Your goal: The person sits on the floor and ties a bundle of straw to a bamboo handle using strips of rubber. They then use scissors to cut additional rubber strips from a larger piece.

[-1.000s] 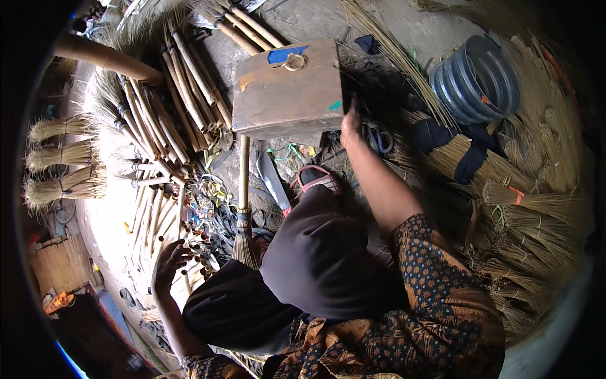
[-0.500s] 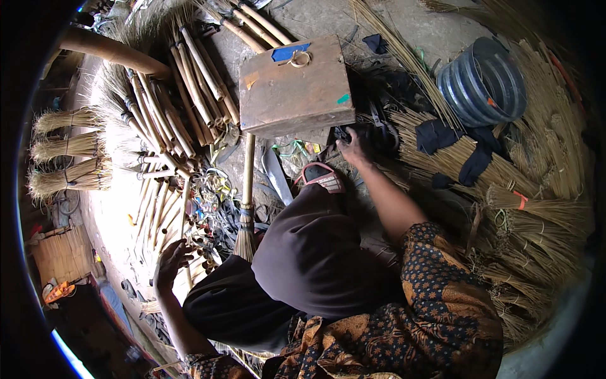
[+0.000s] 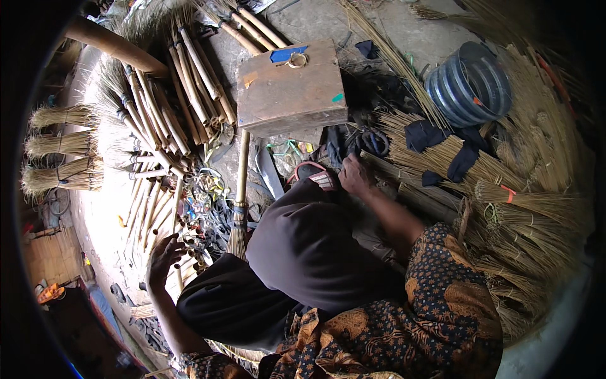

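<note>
My right hand (image 3: 356,176) is closed beside my sandalled foot, its fingers curled near dark strips (image 3: 334,149); what it grips, if anything, is hidden. My left hand (image 3: 166,258) hovers at the left with fingers apart and nothing in them, near the cut ends of bamboo sticks (image 3: 142,205). A short broom (image 3: 242,189) with a bamboo handle leans by my dark-clothed knee, bristles down. Next to it lies a wide knife blade (image 3: 269,173). A wooden box (image 3: 290,88) stands ahead, bearing a small pale ring (image 3: 297,60).
Brooms with bamboo handles (image 3: 189,82) lie at the far left, with three bristle bundles (image 3: 63,144) beyond. A bluish ribbed bucket (image 3: 468,85) stands at the far right. Bundled straw (image 3: 524,205) and dark cloth pieces (image 3: 464,161) fill the right side. Tangled scraps (image 3: 211,196) lie left of the broom.
My right hand has drawn back toward me from the dark pile beside the box. My left hand stays raised and open. The whole view has shifted slightly.
</note>
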`<state>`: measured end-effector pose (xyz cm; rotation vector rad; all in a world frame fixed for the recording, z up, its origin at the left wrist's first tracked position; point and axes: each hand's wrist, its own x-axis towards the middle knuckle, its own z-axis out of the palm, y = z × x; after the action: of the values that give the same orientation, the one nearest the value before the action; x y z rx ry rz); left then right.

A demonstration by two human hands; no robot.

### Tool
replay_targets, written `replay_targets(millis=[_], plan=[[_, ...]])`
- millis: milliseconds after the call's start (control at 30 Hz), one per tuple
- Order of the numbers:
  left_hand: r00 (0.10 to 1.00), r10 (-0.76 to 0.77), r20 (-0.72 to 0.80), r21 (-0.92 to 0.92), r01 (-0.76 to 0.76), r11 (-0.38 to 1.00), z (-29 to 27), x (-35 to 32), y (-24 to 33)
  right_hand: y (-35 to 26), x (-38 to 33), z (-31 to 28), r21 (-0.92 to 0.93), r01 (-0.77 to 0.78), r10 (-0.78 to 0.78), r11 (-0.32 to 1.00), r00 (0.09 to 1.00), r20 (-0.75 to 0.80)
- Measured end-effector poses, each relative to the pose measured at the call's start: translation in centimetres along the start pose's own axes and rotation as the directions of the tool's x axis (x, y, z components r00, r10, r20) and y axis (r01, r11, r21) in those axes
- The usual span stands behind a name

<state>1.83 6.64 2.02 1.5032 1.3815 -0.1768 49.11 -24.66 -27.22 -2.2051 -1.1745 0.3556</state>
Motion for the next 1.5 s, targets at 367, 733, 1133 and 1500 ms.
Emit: replay_targets(millis=[367,733,1133,1500], plan=[[1.000,0.013,-0.008,-0.037,-0.013,0.999,-0.5,-0.2,-1.4,0.1,0.9,-4.1,0.068,-0.197,0.207,0.978,0.954,-0.218],[0.999,-0.038,-0.029,-0.090,0.035,0.995,-0.6,-0.5,-2.1,11.6,4.1,-13.0,-0.442,-0.491,0.261,0.750,0.835,-0.485],[0.999,0.050,0.002,-0.046,-0.050,0.998,-0.8,0.1,-0.9,12.7,0.3,-24.3,0.547,-0.252,0.541,0.798,0.699,-0.468],[0.999,0.029,-0.029,-0.043,-0.030,0.999,-1.1,0.6,-1.6,11.7,-8.4,-25.1,-0.295,-0.563,0.555,0.772,0.823,-0.119]])
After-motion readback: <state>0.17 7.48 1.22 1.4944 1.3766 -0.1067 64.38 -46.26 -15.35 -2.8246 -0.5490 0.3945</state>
